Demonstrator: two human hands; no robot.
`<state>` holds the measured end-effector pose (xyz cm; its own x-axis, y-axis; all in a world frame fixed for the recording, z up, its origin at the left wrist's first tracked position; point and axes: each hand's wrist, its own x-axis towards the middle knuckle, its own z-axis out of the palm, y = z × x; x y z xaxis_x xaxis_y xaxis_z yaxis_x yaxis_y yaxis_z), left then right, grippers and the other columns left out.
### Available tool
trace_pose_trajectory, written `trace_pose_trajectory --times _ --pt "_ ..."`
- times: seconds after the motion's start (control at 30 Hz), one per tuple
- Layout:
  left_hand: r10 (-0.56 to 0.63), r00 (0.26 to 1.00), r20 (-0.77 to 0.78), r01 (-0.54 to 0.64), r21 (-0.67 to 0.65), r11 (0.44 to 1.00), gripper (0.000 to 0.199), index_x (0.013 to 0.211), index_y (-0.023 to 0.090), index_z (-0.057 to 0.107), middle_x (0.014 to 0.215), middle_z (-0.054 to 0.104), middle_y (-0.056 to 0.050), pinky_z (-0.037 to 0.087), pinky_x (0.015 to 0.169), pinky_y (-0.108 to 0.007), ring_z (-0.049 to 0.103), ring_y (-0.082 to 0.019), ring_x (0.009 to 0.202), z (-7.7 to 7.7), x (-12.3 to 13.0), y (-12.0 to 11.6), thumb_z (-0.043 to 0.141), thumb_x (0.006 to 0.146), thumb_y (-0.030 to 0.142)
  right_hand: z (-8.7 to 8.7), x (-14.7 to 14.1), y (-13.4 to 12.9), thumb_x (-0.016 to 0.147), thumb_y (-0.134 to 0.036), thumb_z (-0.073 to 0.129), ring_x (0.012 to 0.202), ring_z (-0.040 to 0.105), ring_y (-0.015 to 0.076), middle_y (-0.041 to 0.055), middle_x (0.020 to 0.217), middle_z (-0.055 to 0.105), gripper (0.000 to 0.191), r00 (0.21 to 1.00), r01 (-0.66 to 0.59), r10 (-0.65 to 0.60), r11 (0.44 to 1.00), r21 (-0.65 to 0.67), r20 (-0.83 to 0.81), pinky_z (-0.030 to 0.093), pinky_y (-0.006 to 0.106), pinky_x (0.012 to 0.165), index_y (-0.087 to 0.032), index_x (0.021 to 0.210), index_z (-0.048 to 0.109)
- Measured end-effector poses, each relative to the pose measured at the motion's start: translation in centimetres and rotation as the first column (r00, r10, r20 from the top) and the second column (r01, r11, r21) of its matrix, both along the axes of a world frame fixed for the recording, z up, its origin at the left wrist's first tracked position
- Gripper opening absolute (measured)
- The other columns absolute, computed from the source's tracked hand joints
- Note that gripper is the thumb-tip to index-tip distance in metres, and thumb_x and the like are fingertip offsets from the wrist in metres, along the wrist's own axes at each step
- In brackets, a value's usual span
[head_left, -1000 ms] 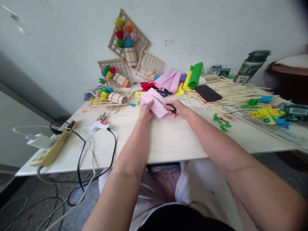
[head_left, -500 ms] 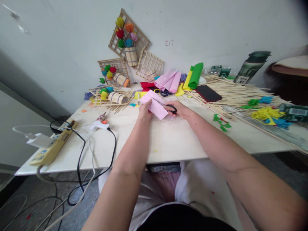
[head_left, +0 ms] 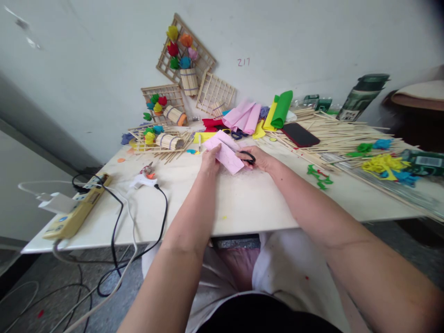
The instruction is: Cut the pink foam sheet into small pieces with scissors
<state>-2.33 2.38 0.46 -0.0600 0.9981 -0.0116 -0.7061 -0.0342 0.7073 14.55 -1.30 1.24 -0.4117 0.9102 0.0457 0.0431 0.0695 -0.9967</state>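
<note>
A pink sheet of paper (head_left: 229, 158) is held above the middle of the white table by my left hand (head_left: 210, 159), its thumb lying on top of the sheet. My right hand (head_left: 256, 158) is closed on the black handles of a pair of scissors (head_left: 248, 157). The scissors' blades point left, at the sheet's upper right edge; part of them is hidden by the paper. Behind the sheet lie folded pink paper (head_left: 243, 118), a red piece (head_left: 212, 123) and yellow pieces.
To the left are a white glue gun (head_left: 144, 181) and a power strip (head_left: 78, 208) with cables. Thin sticks (head_left: 333, 132), a phone (head_left: 300, 134) and green scraps (head_left: 319, 176) lie right. Stick lattices with paper flowers (head_left: 185, 51) lean at the back wall.
The pink sheet has shifted slightly right and down with my left hand. Less of the scissors' blades shows over the paper. My right hand has hardly moved.
</note>
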Motion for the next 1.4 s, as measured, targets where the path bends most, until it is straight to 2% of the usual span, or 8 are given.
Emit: trace_pose_trajectory --times 0.2,0.5,0.77,1.0,1.13,1.4 --pt "-0.007 1.0 -0.026 0.007 -0.003 1.0 0.029 0.084 0.016 0.064 0.08 0.071 -0.004 0.05 0.094 -0.04 0.067 -0.025 0.096 0.1 0.3 -0.2 0.075 0.059 0.007 0.6 -0.3 -0.7 0.076 -0.043 0.068 0.031 0.039 0.0052 -0.0039 0.045 0.048 0.035 0.997 0.055 -0.055 0.998 0.001 0.046 0.024 0.017 0.029 -0.016 0.066 0.051" --pt "-0.018 1.0 -0.02 0.019 0.003 1.0 0.028 0.085 0.016 0.063 0.085 0.072 -0.006 0.05 0.094 -0.038 0.067 -0.025 0.098 0.0 0.3 -0.2 0.076 0.061 0.009 0.6 -0.5 -0.8 0.076 -0.044 0.068 0.031 0.038 0.0051 -0.0035 0.045 0.047 0.036 0.998 0.055 -0.055 0.998 0.003 0.015 0.023 0.017 0.028 -0.016 0.063 0.05" --pt "-0.009 1.0 -0.023 0.009 0.003 1.0 0.024 0.083 0.017 0.064 0.079 0.071 -0.003 0.051 0.093 -0.037 0.067 -0.023 0.095 -0.1 0.1 0.0 0.072 0.063 0.006 0.4 -0.7 -0.6 0.075 -0.042 0.07 0.03 0.036 0.0042 -0.0043 0.044 0.046 0.036 0.998 0.056 -0.055 0.998 0.018 -0.037 0.023 0.017 0.027 -0.016 0.062 0.049" --pt "-0.002 0.999 -0.037 0.001 -0.017 1.0 0.022 0.082 0.017 0.063 0.076 0.069 -0.003 0.051 0.091 -0.039 0.068 -0.023 0.091 0.3 0.1 -0.6 0.071 0.064 0.006 0.5 -1.0 -0.7 0.078 -0.036 0.066 0.029 0.035 0.0044 -0.0048 0.041 0.045 0.032 0.996 0.091 -0.091 0.995 0.031 0.003 0.022 0.017 0.027 -0.016 0.06 0.049" --pt "-0.01 0.999 -0.034 0.009 -0.022 1.0 0.02 0.082 0.017 0.063 0.08 0.07 -0.005 0.051 0.09 -0.038 0.067 -0.023 0.094 0.3 -0.2 -0.4 0.073 0.065 0.012 0.5 -0.9 -0.6 0.076 -0.037 0.068 0.029 0.035 0.0044 -0.0049 0.041 0.045 0.033 0.996 0.091 -0.091 0.995 0.033 0.005 0.021 0.017 0.027 -0.016 0.059 0.049" --pt "0.059 0.998 -0.028 -0.061 -0.044 0.997 0.022 0.082 0.017 0.062 0.081 0.07 -0.003 0.05 0.093 -0.036 0.066 -0.022 0.098 0.0 -0.6 0.5 0.074 0.064 0.012 0.5 -0.7 -0.7 0.075 -0.039 0.069 0.03 0.036 0.0046 -0.0039 0.042 0.047 0.034 0.999 0.05 -0.05 0.999 0.013 -0.004 0.024 0.017 0.028 -0.016 0.06 0.05"
